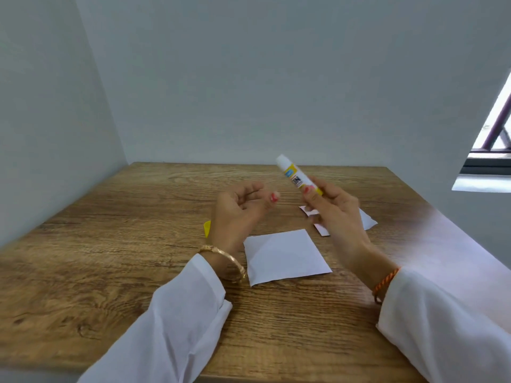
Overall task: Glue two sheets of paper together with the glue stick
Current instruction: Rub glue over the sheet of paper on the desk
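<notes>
A white square sheet of paper [286, 257] lies flat on the wooden table [110, 258], between my two wrists. A second white sheet [366, 218] lies further back on the right, mostly hidden behind my right hand. My right hand [331, 208] holds a white and yellow glue stick [294, 175] raised above the table, its white end tilted up and to the left. My left hand [240, 208] hovers to the left of the stick, palm turned up, fingers loosely curled with nothing in them. A small yellow object [206, 228] peeks out behind my left hand; I cannot tell what it is.
Grey walls close the table in at the back and on the left. A window [495, 139] sits at the right. The table's near edge runs below my white sleeves.
</notes>
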